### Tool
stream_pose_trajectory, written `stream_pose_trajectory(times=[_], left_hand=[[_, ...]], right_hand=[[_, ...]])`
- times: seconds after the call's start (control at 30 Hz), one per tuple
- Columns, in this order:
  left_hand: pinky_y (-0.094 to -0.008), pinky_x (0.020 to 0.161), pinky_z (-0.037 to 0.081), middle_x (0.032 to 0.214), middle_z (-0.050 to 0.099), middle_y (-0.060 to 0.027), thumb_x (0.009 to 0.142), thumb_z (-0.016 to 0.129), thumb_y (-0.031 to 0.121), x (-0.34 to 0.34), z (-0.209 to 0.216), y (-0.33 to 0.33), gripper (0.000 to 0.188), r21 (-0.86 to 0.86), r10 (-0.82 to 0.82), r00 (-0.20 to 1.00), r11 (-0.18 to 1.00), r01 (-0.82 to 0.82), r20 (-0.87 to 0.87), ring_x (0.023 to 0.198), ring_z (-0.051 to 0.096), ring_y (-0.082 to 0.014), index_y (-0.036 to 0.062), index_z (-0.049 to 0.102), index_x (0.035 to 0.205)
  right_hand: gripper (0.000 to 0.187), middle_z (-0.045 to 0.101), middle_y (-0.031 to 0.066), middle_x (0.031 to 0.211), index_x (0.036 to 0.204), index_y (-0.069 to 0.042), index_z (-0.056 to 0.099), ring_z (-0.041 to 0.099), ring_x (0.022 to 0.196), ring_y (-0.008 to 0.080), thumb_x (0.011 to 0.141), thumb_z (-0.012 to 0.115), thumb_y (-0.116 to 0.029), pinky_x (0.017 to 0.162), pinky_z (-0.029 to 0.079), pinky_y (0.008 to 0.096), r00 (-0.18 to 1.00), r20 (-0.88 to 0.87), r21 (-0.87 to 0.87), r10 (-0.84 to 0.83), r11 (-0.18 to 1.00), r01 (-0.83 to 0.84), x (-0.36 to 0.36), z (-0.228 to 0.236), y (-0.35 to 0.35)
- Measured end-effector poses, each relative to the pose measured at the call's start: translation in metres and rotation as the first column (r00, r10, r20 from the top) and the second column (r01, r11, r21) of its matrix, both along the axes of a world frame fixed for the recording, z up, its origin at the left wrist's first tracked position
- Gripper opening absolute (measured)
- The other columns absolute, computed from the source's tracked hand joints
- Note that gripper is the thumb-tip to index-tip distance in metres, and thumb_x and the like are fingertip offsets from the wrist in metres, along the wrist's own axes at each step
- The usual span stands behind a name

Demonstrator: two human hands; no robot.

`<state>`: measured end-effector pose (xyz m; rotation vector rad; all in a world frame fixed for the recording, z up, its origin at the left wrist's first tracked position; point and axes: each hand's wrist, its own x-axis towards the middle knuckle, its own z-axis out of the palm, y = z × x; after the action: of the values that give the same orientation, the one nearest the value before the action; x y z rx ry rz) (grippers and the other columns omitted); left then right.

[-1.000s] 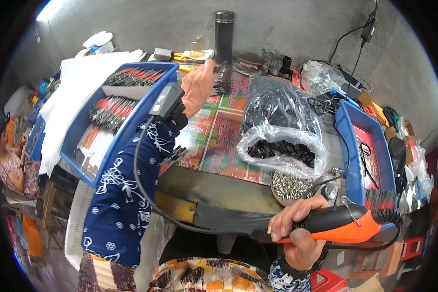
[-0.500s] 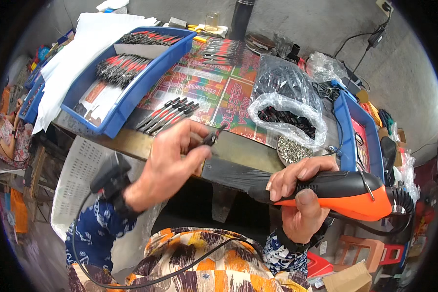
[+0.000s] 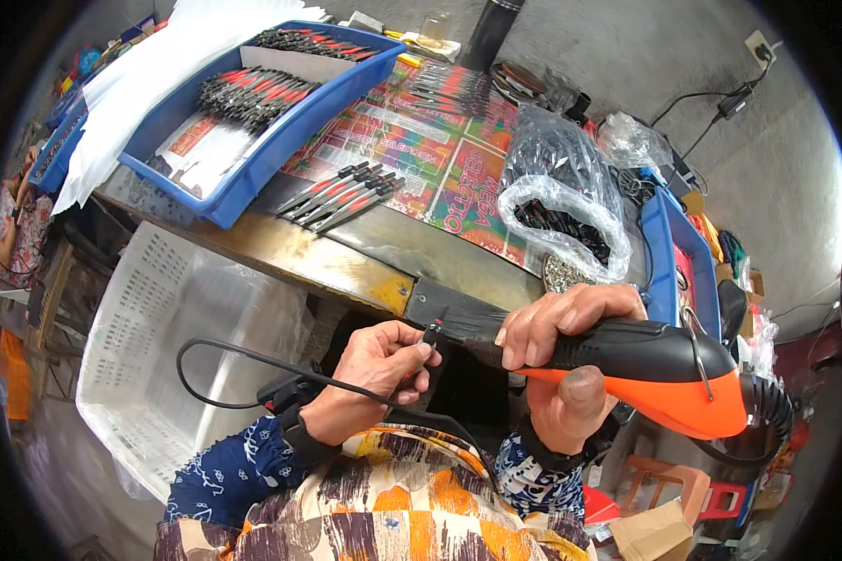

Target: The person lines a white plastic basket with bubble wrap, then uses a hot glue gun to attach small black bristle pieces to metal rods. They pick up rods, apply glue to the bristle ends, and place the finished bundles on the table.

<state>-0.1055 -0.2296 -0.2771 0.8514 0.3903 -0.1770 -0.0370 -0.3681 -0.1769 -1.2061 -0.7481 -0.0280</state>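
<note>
Wrapped around a black-and-orange electric screwdriver (image 3: 646, 365), my right hand (image 3: 571, 355) holds it level, its nose toward the left. My left hand (image 3: 374, 369) pinches a small, slim black part with a touch of red (image 3: 432, 332) between thumb and forefinger. The part stands roughly upright, just left of the screwdriver's nose; I cannot tell whether the two touch. Several slim pen-like pieces (image 3: 339, 196) in black, red and silver lie in a row on the table beyond my left hand. Past my right hand, a clear plastic bag (image 3: 566, 201) gapes over many black parts.
Small silver metal pieces (image 3: 559, 274) sit beside the bag, partly hidden. A blue tray (image 3: 225, 201) of finished-looking pen-like pieces stands at left, another blue tray (image 3: 660, 234) at right. A white perforated crate (image 3: 140, 346) is below the table edge. A black cable (image 3: 299, 371) loops across my left wrist.
My left hand has drawn back from the table's edge toward me and right, bringing the small part near the screwdriver's nose. My right hand keeps its hold. The view has shifted slightly.
</note>
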Motion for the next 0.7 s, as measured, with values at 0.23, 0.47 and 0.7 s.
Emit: stream_pose_trajectory(times=[0.23, 0.47, 0.7], left_hand=[[-0.0204, 0.044, 0.039, 0.086, 0.065, -0.0095, 0.093, 0.058, 0.008, 0.005, -0.010, -0.005, 0.008, -0.029, 0.041, 0.999, 0.999, -0.041, 0.010, 0.059, 0.055, -0.0090, 0.0008, 0.056, 0.094], [-0.0194, 0.044, 0.037, 0.087, 0.066, -0.0091, 0.093, 0.059, 0.008, 0.005, -0.011, -0.009, 0.008, 0.028, 0.064, 0.998, 0.998, -0.065, 0.021, 0.058, 0.053, -0.0079, 0.0009, 0.056, 0.095], [-0.0191, 0.043, 0.037, 0.086, 0.065, -0.0086, 0.092, 0.059, 0.007, 0.005, -0.012, -0.011, 0.008, 0.007, 0.090, 0.996, 0.996, -0.091, 0.023, 0.057, 0.053, -0.0076, 0.0004, 0.055, 0.096]], right_hand=[[0.046, 0.051, 0.0077, 0.069, 0.097, -0.003, 0.042, 0.055, 0.060, 0.0198, 0.078, 0.073, -0.031, 0.062, 0.049, 0.0345, 0.995, -0.001, 0.044, 0.096, 0.994, -0.096, 0.010, -0.010, 0.009], [0.056, 0.048, 0.0054, 0.064, 0.095, -0.005, 0.042, 0.053, 0.052, 0.0180, 0.080, 0.072, -0.049, 0.056, 0.049, 0.0337, 1.000, -0.011, -0.010, 0.011, 1.000, -0.011, 0.011, -0.014, 0.015], [0.043, 0.055, 0.0112, 0.075, 0.100, -0.001, 0.043, 0.057, 0.068, 0.0214, 0.074, 0.076, -0.009, 0.068, 0.051, 0.0366, 0.959, -0.022, 0.211, 0.284, 0.939, -0.273, 0.019, -0.015, 0.014]])
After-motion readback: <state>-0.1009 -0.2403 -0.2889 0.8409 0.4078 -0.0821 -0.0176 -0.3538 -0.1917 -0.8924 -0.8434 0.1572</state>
